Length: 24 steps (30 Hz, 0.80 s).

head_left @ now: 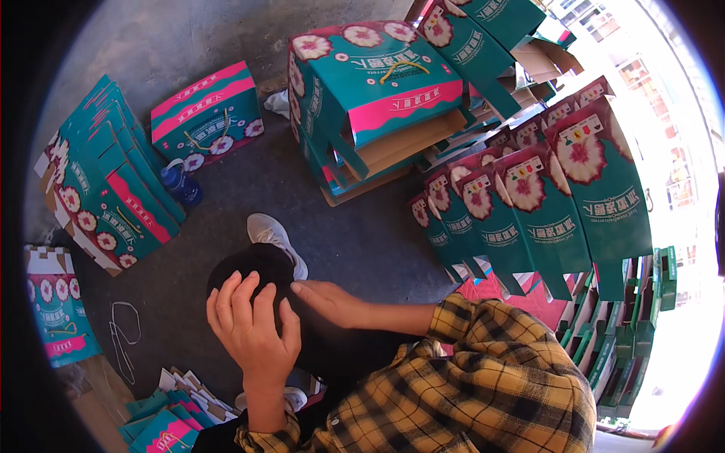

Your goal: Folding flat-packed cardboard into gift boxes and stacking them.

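My left hand (pixel 255 325) is raised over my black-trousered knee (pixel 260 266). Its fingers are stretched and a little apart, with nothing in them. From the right, my right hand (pixel 330 303) reaches to the side of the same knee. It looks flat and holds nothing visible, though part of its fingers is hidden. Both arms wear yellow and black checked sleeves (pixel 483 355). Beyond the knee, a pale shoe (pixel 273 235) rests on the dark floor (pixel 219 226).
Green and pink gift cartons (pixel 377 83) are stacked ahead, with rows of upright ones (pixel 604 204) at right. Flattened cartons (pixel 113 181) lean at left near a single carton (pixel 208 117) and a blue bottle (pixel 181 183). A thin white cord (pixel 121 340) lies lower left.
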Tool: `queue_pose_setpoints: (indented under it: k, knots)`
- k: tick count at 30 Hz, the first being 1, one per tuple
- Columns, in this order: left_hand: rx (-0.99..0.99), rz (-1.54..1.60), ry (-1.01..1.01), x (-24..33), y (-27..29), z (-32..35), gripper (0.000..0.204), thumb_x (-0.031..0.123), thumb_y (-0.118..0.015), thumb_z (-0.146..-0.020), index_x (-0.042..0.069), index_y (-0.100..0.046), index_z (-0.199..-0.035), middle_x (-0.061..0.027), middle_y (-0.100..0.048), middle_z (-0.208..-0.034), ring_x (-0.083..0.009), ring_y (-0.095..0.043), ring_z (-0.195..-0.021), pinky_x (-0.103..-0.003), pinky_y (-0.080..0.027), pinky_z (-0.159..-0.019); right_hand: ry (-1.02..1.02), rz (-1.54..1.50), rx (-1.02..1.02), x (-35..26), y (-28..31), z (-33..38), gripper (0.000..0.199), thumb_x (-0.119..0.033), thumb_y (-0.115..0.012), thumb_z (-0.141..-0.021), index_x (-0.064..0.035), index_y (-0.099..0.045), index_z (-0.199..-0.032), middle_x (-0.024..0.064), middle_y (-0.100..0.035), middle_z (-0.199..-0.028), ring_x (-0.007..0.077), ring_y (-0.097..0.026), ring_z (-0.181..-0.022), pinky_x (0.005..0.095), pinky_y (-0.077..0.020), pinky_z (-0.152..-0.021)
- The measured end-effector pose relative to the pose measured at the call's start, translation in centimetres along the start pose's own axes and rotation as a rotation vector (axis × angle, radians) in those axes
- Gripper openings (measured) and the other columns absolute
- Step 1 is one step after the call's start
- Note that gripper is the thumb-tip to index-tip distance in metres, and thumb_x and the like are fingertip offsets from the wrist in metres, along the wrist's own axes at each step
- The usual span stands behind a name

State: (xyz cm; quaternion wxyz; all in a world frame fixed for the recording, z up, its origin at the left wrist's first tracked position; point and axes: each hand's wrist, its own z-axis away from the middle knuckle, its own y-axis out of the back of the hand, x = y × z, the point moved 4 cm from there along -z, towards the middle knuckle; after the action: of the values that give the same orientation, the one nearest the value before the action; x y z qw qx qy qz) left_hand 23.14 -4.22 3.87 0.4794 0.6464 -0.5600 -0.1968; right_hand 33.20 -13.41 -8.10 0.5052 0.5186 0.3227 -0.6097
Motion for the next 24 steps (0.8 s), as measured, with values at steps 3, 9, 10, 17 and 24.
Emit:
queue_pose_setpoints:
  k: [3,9,10,17,24]
  knots:
    - [-0.009,-0.004,0.034,0.3,-0.4,-0.8,0.022,0.018,-0.063,-0.075,0.005,-0.064,-0.093,-0.0105,-0.059,-0.11,-0.0313,-0.052,-0.113,-0.052,-0.033,-0.1,0.055,-0.001,0.086,0.6,0.3,0.0,0.055,-0.041,-0.031,-0.101,0.0077,-0.055,-0.111,0.027,-0.061,-0.107,0.0403,-0.058,-0.101,0.0419,-0.0435,-0.088]
    - [0.011,-0.012,0.042,1.0,-0.9,-1.1,0.021,0.019,-0.063,-0.076,0.005,-0.064,-0.092,-0.0104,-0.059,-0.109,-0.0308,-0.052,-0.113,-0.052,-0.034,-0.1,0.017,-0.052,0.108,1.2,1.5,-0.9,0.054,-0.041,-0.032,-0.101,0.0057,-0.058,-0.094,0.0229,-0.063,-0.088,0.0334,-0.06,-0.087,0.0394,-0.0438,-0.081]
    - [0.002,-0.015,0.045,1.0,-1.0,-1.2,0.021,0.019,-0.063,-0.075,0.005,-0.063,-0.091,-0.0107,-0.059,-0.109,-0.0308,-0.052,-0.113,-0.052,-0.034,-0.1,0.013,-0.054,0.109,1.5,1.6,-1.2,0.054,-0.041,-0.032,-0.101,0.0057,-0.058,-0.094,0.0229,-0.063,-0.088,0.0334,-0.06,-0.087,0.0394,-0.0438,-0.081]
    - [-0.233,0.029,0.043,2.6,-2.9,-4.4,0.021,0.021,-0.067,-0.078,0.003,-0.057,-0.081,-0.0117,-0.055,-0.089,-0.0302,-0.055,-0.093,-0.05,-0.039,-0.093,-0.097,-0.079,0.192,5.6,3.2,-5.2,0.045,-0.034,-0.043,-0.1,0.0005,-0.055,-0.075,0.0082,-0.055,-0.068,0.0131,-0.048,-0.062,0.0325,-0.0422,-0.059]
    - [-0.601,0.287,-0.109,5.1,-7.5,-4.9,0.037,0.025,-0.071,-0.077,0.0,-0.06,-0.101,-0.0112,-0.056,-0.088,-0.026,-0.056,-0.087,-0.039,-0.043,-0.083,0.061,-0.038,0.615,10.7,9.1,-14.9,0.026,-0.024,-0.055,-0.094,-0.0024,-0.058,-0.108,0.0084,-0.063,-0.091,0.0189,-0.062,-0.084,0.0307,-0.0477,-0.076]
